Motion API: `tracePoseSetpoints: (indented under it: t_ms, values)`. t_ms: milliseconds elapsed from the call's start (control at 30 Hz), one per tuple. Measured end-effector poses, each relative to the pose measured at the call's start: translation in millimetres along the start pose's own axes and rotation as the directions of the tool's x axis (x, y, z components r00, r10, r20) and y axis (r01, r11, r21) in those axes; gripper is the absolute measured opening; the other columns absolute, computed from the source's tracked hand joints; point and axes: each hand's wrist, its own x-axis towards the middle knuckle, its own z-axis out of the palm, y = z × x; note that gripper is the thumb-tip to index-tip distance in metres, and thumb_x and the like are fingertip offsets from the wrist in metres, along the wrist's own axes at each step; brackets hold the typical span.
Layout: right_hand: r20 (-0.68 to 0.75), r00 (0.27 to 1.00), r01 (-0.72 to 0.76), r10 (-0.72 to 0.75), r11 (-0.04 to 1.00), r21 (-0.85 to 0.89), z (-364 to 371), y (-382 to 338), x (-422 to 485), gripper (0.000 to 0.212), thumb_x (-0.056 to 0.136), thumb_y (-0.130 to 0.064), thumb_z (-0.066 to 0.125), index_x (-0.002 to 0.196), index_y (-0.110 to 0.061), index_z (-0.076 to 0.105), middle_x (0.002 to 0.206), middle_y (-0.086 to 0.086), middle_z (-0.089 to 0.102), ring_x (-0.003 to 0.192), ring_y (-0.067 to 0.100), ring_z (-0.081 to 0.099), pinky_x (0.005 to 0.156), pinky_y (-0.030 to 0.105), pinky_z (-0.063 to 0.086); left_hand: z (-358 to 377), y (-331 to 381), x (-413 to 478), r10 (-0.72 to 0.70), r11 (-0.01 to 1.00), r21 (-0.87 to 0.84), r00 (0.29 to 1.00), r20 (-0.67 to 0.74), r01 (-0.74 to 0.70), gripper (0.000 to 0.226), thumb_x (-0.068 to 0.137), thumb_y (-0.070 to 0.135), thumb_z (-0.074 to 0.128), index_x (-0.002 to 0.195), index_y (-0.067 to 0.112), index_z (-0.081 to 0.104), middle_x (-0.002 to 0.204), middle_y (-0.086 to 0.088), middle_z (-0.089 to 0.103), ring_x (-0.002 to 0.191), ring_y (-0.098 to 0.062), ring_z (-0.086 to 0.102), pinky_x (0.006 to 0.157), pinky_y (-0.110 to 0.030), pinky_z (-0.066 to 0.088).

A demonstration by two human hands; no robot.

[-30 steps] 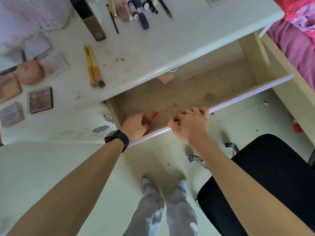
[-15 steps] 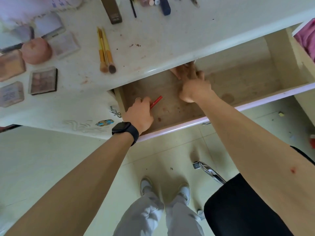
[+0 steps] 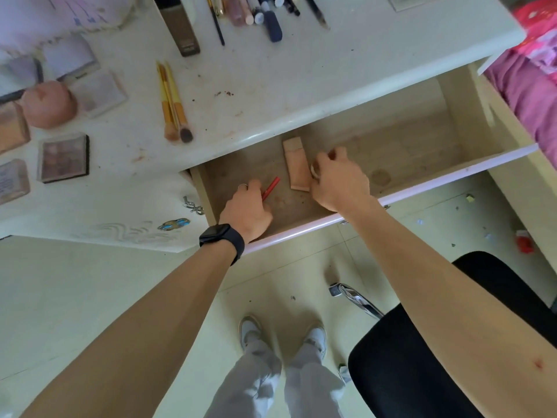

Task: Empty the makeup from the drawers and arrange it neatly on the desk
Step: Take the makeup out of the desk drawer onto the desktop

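- Drawer (image 3: pixel 422 186) – pulled out from under the desk (image 3: pixel 316 70), with its wooden floor exposed; both hands reach into its left half.
- Left hand (image 3: pixel 245 208) – at the drawer's front-left corner, with a black watch (image 3: pixel 221 239) on the wrist. The fingers are curled down and pinch the near end of a red pencil (image 3: pixel 271 187), whose free end slants toward the back of the drawer.
- Right hand (image 3: pixel 339 179) – near the middle of the drawer, just behind its front lip. The fingers are curled round a small pale item (image 3: pixel 313 171), which is mostly hidden and cannot be identified.
- Beige tube (image 3: pixel 297 164) – lies flat on the drawer floor between the two hands, just beside the right hand's knuckles. Whether they touch cannot be told.
- Yellow-handled brushes (image 3: pixel 173 101) – lie side by side on the desk behind the drawer's left corner.
- Eyeshadow palettes (image 3: pixel 64 158) and a pink round sponge (image 3: pixel 48 104) – on the desk, well left of the drawer.
- Row of tubes and pens (image 3: pixel 259 10) with a brown box (image 3: pixel 184 25) – at the desk's far edge, behind the drawer.
- Black chair (image 3: pixel 452 342) – on the floor in front of the drawer's right half.
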Motion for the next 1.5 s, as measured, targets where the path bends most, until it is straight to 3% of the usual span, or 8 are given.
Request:
tracePoseSetpoints:
  t_ms: [133,267,467,533,633,733,967,1500]
  values:
    - [0.023,0.997,-0.083,0.080,0.982,0.167,3,6,20,0.058,0.097,-0.026,0.058,0.149,-0.029,0.031,0.150,0.012,0.027,0.110,0.043,0.057,0.079,0.043,0.048,2,9,10,0.036,0.999,-0.034,0.999,0.012,-0.036,0.024,0.093,0.016,0.055,0.116,0.014,0.049,0.104,-0.009,0.051,0.088,-0.031,0.056,0.079,-0.042,0.052]
    - [0.127,0.987,-0.112,0.094,0.984,0.140,5,7,31,0.043,0.098,-0.031,0.060,0.136,-0.016,0.047,0.139,0.019,0.039,0.116,0.044,0.052,0.098,0.044,0.044,5,9,19,-0.004,1.000,-0.017,0.999,0.036,0.005,0.026,0.094,0.013,0.055,0.120,0.014,0.050,0.107,-0.012,0.052,0.090,-0.034,0.057,0.080,-0.044,0.053]
    - [0.171,0.966,-0.229,0.193,0.946,0.228,1,17,29,0.038,0.089,-0.038,0.073,0.108,-0.007,0.065,0.106,0.014,0.068,0.096,0.031,0.062,0.071,0.033,0.044,6,-5,23,-0.086,0.994,-0.059,0.992,0.096,0.092,0.028,0.090,0.015,0.063,0.117,0.013,0.053,0.111,-0.013,0.057,0.097,-0.035,0.058,0.080,-0.039,0.049]
    - [0.194,0.956,-0.286,0.222,0.855,0.432,-3,18,28,0.037,0.086,-0.041,0.076,0.103,-0.010,0.068,0.097,0.008,0.069,0.092,0.027,0.063,0.072,0.032,0.046,3,-8,23,-0.089,0.991,-0.093,0.990,0.108,0.099,0.026,0.090,0.014,0.062,0.115,0.013,0.055,0.110,-0.012,0.060,0.098,-0.033,0.059,0.083,-0.041,0.051]
    - [0.318,0.929,-0.367,0.187,0.549,0.751,-6,12,26,0.032,0.083,-0.031,0.081,0.104,-0.011,0.069,0.096,0.004,0.071,0.093,0.021,0.067,0.073,0.029,0.051,-3,-14,22,-0.108,0.974,-0.187,0.986,0.129,0.131,0.025,0.090,0.011,0.061,0.114,0.016,0.057,0.107,-0.009,0.063,0.098,-0.029,0.061,0.086,-0.040,0.053]
    - [0.418,0.901,-0.432,0.115,0.326,0.841,-7,0,28,0.039,0.079,-0.011,0.084,0.114,-0.004,0.066,0.111,0.014,0.071,0.095,0.022,0.069,0.074,0.028,0.059,-9,-20,22,-0.119,0.948,-0.280,0.985,0.126,0.150,0.024,0.092,0.009,0.060,0.114,0.018,0.060,0.105,-0.004,0.065,0.099,-0.024,0.062,0.085,-0.033,0.052]
    - [0.275,0.948,-0.309,0.163,0.685,0.659,8,-22,30,0.082,0.071,-0.020,0.092,0.138,-0.012,0.046,0.129,0.006,0.061,0.118,0.027,0.059,0.091,0.031,0.047,-21,-26,19,-0.079,0.926,-0.365,0.994,0.075,0.101,0.018,0.095,0.015,0.062,0.113,0.020,0.061,0.099,0.005,0.062,0.094,-0.016,0.060,0.079,-0.023,0.044]
    - [0.267,0.934,-0.318,0.238,0.894,0.315,11,-21,17,0.057,0.075,-0.043,0.085,0.121,-0.020,0.059,0.112,0.004,0.069,0.097,0.027,0.061,0.076,0.034,0.047,-31,-25,8,-0.083,0.921,-0.374,0.993,0.083,0.108,0.018,0.096,0.016,0.062,0.113,0.019,0.060,0.097,0.004,0.061,0.090,-0.017,0.058,0.078,-0.024,0.043]
